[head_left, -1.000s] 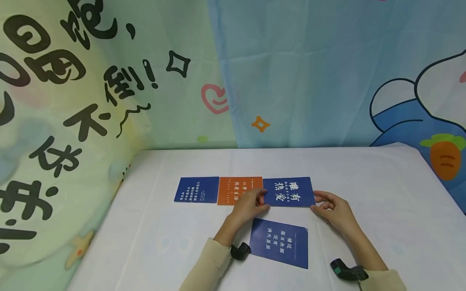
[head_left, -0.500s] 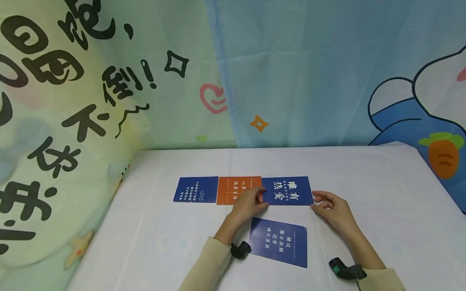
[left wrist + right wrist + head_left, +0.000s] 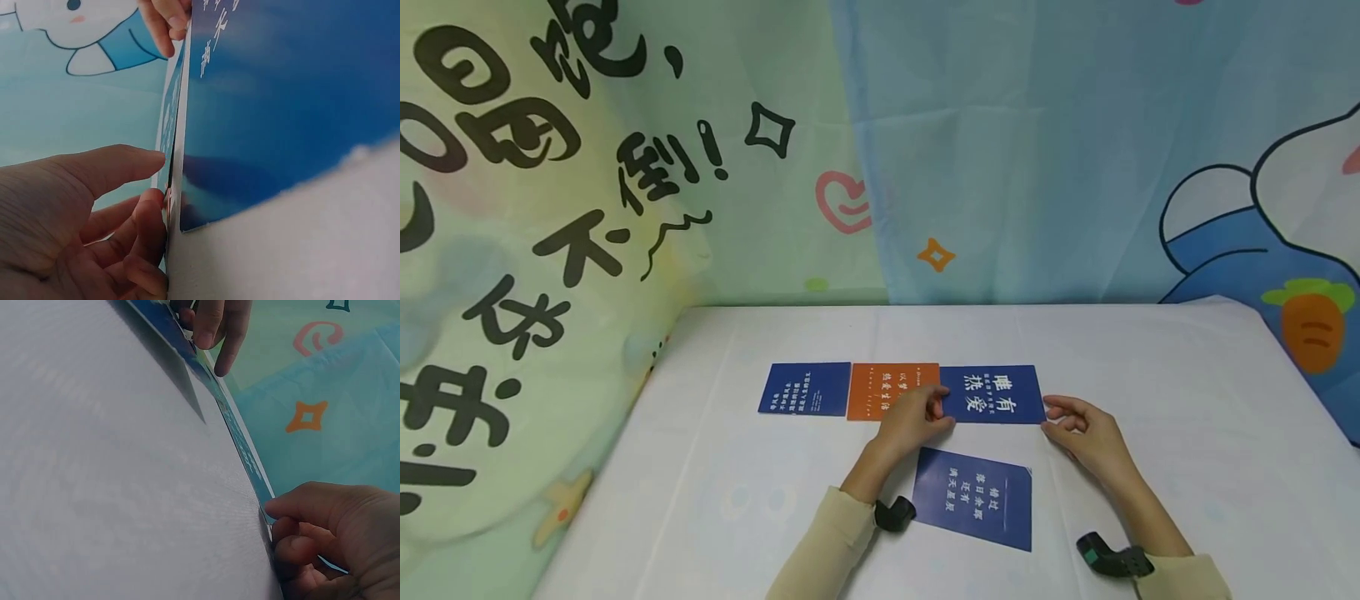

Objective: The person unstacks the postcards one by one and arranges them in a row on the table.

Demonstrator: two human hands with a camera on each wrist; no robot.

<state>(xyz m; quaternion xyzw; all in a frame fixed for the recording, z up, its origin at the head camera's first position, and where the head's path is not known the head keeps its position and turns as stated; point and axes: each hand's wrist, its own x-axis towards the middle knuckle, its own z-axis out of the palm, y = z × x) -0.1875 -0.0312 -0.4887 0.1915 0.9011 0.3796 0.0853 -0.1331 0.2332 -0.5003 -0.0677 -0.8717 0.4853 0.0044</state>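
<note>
Three cards lie side by side on the white table: a blue card on the left, an orange card in the middle, and a blue card with large white characters on the right. My left hand pinches that right card's left edge, partly covering the orange card. My right hand pinches its right edge. The left wrist view shows my thumb and fingers at the thin card edge. In the right wrist view my thumb sits on the card's corner.
A fourth blue card lies tilted between my forearms, near the front; it fills the left wrist view. Printed cartoon curtains hang behind and along the left side of the table. Bare white cloth stretches to the left and right of the cards.
Both hands stay at the edges of the large-character card, and the cards lie where they did. Only the head view shifts a little.
</note>
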